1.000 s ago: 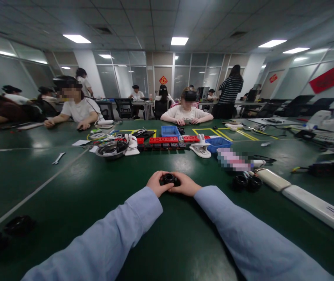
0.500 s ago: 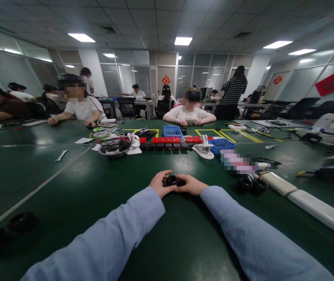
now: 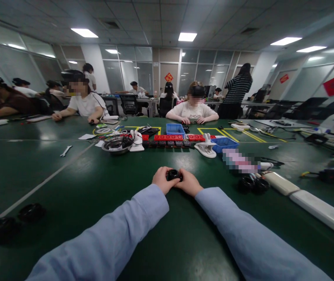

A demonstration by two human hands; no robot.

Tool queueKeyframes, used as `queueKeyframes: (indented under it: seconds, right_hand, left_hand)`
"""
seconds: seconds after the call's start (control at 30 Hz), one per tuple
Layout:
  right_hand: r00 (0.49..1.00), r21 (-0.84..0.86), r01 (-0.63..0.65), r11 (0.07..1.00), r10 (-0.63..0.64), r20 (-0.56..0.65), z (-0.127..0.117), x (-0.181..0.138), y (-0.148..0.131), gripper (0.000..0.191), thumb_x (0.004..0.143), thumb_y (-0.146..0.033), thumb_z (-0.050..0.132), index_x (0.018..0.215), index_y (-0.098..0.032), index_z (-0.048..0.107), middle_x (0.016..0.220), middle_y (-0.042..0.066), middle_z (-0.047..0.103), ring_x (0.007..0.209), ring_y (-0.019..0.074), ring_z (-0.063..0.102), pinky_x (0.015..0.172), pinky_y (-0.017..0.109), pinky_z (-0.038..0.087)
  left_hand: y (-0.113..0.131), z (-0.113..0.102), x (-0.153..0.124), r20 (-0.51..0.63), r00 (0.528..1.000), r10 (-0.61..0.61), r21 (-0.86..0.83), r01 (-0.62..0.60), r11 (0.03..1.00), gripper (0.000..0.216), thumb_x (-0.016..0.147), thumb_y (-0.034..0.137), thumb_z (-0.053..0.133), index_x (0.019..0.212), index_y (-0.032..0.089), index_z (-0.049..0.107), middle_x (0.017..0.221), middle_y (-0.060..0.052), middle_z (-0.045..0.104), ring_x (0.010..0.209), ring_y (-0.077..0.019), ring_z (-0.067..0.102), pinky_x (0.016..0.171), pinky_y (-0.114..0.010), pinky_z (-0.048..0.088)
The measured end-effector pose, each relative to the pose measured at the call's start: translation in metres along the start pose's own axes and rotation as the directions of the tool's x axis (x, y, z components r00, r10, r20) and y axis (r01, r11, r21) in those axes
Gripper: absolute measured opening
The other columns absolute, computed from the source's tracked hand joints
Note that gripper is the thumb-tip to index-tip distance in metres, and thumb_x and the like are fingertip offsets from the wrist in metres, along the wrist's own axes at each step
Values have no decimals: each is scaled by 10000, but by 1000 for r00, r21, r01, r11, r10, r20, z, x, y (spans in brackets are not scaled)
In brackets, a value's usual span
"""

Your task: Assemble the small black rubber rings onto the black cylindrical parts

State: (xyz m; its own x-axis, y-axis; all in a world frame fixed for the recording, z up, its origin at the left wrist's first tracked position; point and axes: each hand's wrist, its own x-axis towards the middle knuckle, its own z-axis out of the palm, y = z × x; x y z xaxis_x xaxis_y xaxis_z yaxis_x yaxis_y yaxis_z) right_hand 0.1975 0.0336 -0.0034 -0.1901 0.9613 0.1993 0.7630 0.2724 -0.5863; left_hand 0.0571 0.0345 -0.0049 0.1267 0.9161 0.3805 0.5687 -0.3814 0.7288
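Note:
A small black ring-shaped part (image 3: 174, 174) with a round opening on top is gripped between both hands, just above or on the green table. My left hand (image 3: 163, 180) is closed round its left side, with thumb in front and fingers behind. From the right, my right hand (image 3: 188, 182) wraps the other side, and its fingertips are partly hidden. Similar black round parts lie elsewhere: one (image 3: 31, 212) and a larger one (image 3: 0, 230) at the left, and a pair (image 3: 254, 184) at the right.
Across the table stand a red and black power strip (image 3: 169, 140), a metal bowl (image 3: 116, 144), blue trays (image 3: 224, 145) and a white clamp (image 3: 206, 146). A wrench (image 3: 66, 151) lies left. Long white cases (image 3: 322, 210) line the right. Several people sit around.
My right hand has moved in closer to my left around the black part. The whole view has shifted slightly, with things on the table appearing a little further right.

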Motion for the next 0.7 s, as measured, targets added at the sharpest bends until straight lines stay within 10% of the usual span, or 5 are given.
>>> queueKeyframes:
  seconds: [0.2,0.43,0.7]
  right_hand:
    - [997,16,57,998,-56,-57,0,-2,-5,454,578,-330,622,978,-176,472,911,53,552,798,182,518,673,288,387]
    - [868,500,89,862,-313,386,-23,-5,5,483,602,-258,634,1058,-163,508,991,36,579,916,191,527,824,330,386]
    - [853,509,-14,860,-255,455,-29,-2,6,450,591,-222,639,1025,-160,536,983,27,592,928,193,525,858,339,369]
  left_hand:
    - [0,0,0,9,1000,1,-7,-1,1000,355,582,272,654,894,153,532,861,-48,505,815,-170,510,746,-302,431]
    - [-7,-13,-5,249,958,143,-92,-124,988,374,597,284,641,948,189,555,830,-29,514,787,-170,502,702,-291,422]
    - [-5,-10,-4,258,957,132,-148,-96,984,405,579,252,653,966,192,547,863,-27,512,789,-163,503,706,-279,415]
